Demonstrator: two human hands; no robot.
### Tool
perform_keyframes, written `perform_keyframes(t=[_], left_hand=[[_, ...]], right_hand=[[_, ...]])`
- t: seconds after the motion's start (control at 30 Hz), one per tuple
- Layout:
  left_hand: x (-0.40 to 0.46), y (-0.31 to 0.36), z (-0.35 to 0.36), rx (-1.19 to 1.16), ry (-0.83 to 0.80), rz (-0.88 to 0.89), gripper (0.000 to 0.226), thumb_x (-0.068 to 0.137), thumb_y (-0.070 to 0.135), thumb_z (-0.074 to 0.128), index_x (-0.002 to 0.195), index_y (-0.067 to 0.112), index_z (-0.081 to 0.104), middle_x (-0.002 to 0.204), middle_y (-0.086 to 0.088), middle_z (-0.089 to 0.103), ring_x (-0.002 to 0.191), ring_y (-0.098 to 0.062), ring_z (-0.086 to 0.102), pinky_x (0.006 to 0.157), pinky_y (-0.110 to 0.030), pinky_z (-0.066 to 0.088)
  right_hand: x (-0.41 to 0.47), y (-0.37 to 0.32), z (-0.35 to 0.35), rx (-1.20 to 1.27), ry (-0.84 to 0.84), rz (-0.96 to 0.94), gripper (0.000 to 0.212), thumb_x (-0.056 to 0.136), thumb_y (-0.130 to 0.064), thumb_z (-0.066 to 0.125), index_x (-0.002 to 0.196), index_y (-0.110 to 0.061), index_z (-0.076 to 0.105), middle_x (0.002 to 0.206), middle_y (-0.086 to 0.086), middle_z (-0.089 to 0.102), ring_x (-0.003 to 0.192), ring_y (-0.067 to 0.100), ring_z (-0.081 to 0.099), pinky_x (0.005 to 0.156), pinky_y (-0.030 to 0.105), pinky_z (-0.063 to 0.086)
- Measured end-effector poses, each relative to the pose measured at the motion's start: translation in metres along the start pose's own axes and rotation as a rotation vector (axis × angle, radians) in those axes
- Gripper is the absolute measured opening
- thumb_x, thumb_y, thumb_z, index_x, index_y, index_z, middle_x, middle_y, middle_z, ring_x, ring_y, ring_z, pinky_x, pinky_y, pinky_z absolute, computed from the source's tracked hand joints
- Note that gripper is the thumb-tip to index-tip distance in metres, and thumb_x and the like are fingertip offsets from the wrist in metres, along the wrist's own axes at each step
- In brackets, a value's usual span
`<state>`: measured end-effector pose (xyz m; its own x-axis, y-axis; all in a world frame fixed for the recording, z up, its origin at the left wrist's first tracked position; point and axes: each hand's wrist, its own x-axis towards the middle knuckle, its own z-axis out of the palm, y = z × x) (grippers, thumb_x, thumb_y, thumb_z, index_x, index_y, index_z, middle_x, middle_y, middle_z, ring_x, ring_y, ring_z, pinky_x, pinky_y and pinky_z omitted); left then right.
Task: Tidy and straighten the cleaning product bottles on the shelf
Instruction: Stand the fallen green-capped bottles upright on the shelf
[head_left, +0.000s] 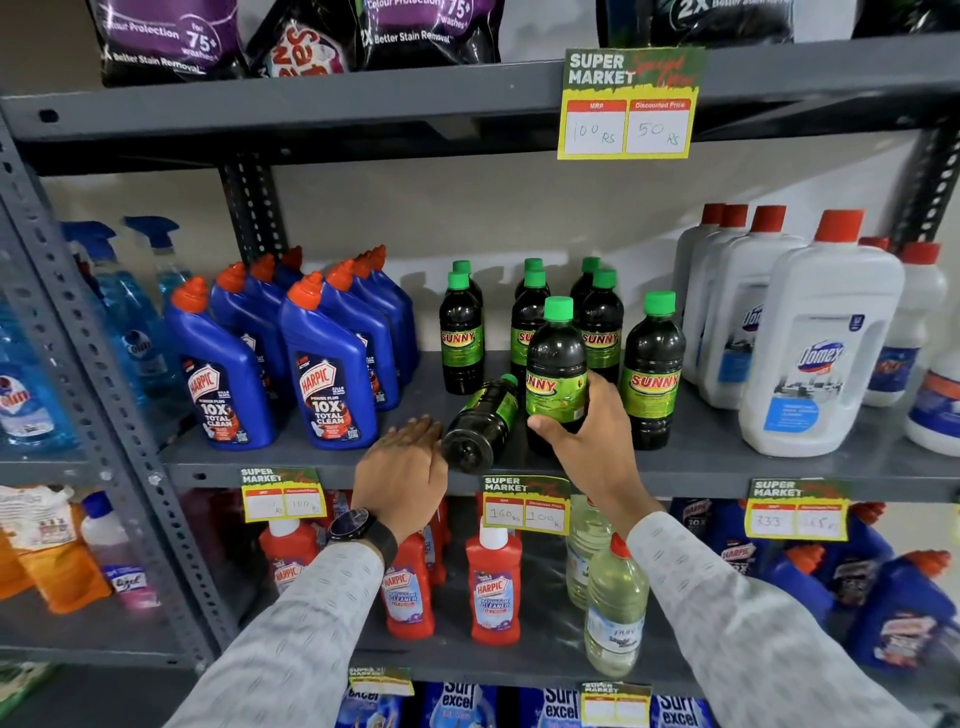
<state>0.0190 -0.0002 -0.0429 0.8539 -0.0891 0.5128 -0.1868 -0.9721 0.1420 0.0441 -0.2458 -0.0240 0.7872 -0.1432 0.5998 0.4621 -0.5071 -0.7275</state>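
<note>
Several dark Sunny bottles with green caps stand on the grey middle shelf (322, 462). One Sunny bottle (555, 364) stands upright near the front, and my right hand (587, 431) is shut around its lower half. Just left of it a fallen Sunny bottle (480, 421) lies on its side, base toward me. My left hand (402, 467), with a watch on the wrist, rests at the shelf edge against that base with fingers curled; whether it grips the bottle I cannot tell. Another upright Sunny bottle (653, 369) stands to the right.
Blue Harpic bottles (327, 374) fill the shelf's left part, white Domex jugs (815, 353) the right. Blue spray bottles (135, 312) stand in the left bay. Price tags (524, 506) hang on the shelf edge. Red Harpic bottles (493, 587) and clear bottles stand on the shelf below.
</note>
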Motion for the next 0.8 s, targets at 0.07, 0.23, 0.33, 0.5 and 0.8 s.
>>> perform_keyframes(t=[0.07, 0.23, 0.33, 0.5, 0.8], left_hand=[[0.0003, 0.0001, 0.0003, 0.000, 0.002, -0.002, 0.047, 0.105, 0.036, 0.036, 0.144, 0.017, 0.055, 0.150, -0.004, 0.054, 0.141, -0.016, 0.047, 0.120, -0.033, 0.029], [-0.0003, -0.0002, 0.0002, -0.003, 0.004, 0.001, 0.046, 0.105, 0.034, 0.038, 0.143, 0.015, 0.056, 0.149, -0.005, 0.055, 0.140, -0.017, 0.049, 0.119, -0.034, 0.031], [-0.0002, 0.0007, -0.0006, 0.000, 0.004, -0.005, 0.046, 0.105, 0.034, 0.038, 0.143, 0.016, 0.056, 0.149, -0.004, 0.055, 0.140, -0.017, 0.049, 0.119, -0.033, 0.030], [0.0007, 0.0004, 0.0007, 0.007, -0.009, 0.006, 0.048, 0.106, 0.035, 0.035, 0.145, 0.017, 0.054, 0.153, -0.003, 0.051, 0.144, -0.015, 0.044, 0.121, -0.033, 0.029], [0.0004, -0.0002, 0.0006, 0.000, -0.008, -0.002, 0.047, 0.106, 0.035, 0.035, 0.145, 0.016, 0.054, 0.152, -0.003, 0.052, 0.143, -0.015, 0.045, 0.121, -0.033, 0.030]], right_hand=[[-0.0016, 0.0030, 0.0003, 0.043, -0.019, 0.001, 0.074, 0.081, -0.024, 0.087, 0.145, -0.020, 0.048, 0.122, -0.010, 0.063, 0.110, 0.001, 0.059, 0.095, 0.022, 0.047], [-0.0014, 0.0005, -0.0020, 0.027, -0.008, 0.002, 0.079, 0.078, -0.034, 0.088, 0.145, -0.025, 0.047, 0.121, -0.014, 0.056, 0.106, -0.008, 0.053, 0.096, 0.016, 0.043], [-0.0027, -0.0014, 0.0005, -0.047, 0.051, 0.014, 0.089, 0.071, -0.046, 0.091, 0.144, -0.022, 0.046, 0.124, -0.007, 0.048, 0.112, 0.004, 0.045, 0.096, 0.023, 0.039], [-0.0033, 0.0005, -0.0012, 0.012, 0.005, -0.019, 0.072, 0.081, -0.024, 0.086, 0.144, -0.022, 0.051, 0.124, -0.011, 0.064, 0.115, 0.006, 0.058, 0.100, 0.030, 0.047], [-0.0031, -0.0009, -0.0036, -0.009, -0.041, 0.011, 0.073, 0.087, -0.015, 0.080, 0.150, -0.027, 0.045, 0.117, -0.034, 0.057, 0.110, -0.015, 0.054, 0.096, 0.013, 0.040]])
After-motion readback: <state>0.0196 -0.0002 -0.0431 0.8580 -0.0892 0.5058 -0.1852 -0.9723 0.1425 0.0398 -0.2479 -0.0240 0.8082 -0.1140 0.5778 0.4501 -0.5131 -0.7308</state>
